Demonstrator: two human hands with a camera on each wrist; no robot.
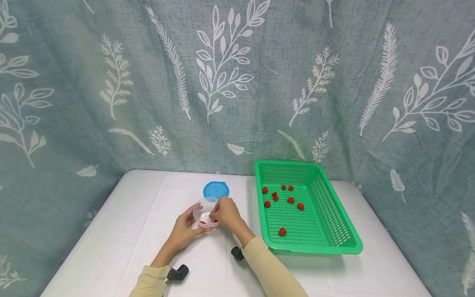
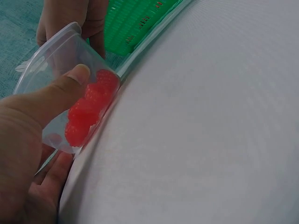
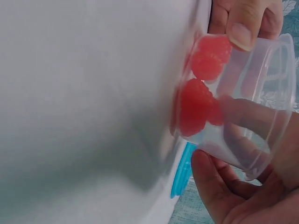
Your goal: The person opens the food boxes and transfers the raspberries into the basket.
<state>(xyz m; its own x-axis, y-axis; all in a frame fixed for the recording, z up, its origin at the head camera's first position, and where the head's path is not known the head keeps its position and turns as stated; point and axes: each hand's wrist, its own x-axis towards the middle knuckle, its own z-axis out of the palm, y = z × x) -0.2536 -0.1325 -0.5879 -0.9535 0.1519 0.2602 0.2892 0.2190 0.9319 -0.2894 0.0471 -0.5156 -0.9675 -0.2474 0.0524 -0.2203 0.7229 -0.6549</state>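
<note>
Teal curtain [image 1: 274,103] w/ white leaf prints hangs behind, then the white tabletop [image 1: 111,247] in front of it. Green mesh basket [image 1: 352,250] sits there, approx 3 o'clock from the tub. Next the two arms: beige sleeves [image 1: 274,268], small black wrist cam [image 1: 179,273] on the L one. L grip [image 1: 183,232] is curled round the clear tub [image 1: 202,215], mouth up, prob to steady it; can't tell if the base touches the tabletop or is just off it. R grip [image 1: 227,212] reaches in from approx 4 o'clock, narrow, fingertips bunched inside the tub by the fruit; can't tell if it's pinching a berry or only touching one. Blue lid [image 1: 216,190] lies flat approx 1 o'clock of the tub, so tub's uncovered. Smallest: a few red berries [image 2: 88,112] on the tub floor, plus approx nine loose berries [image 1: 290,200] in the basket, mostly 9 to 11 o'clock, one alone nr 7. Step, as I read it: loading berries basket-to-tub, partway, one being set in now. Next move prob calls for R grip to loosen, lift out w/o dragging fruit along, then go to 3 o'clock for another w/ a light pinch b/c they look soft; lid after that.
</note>
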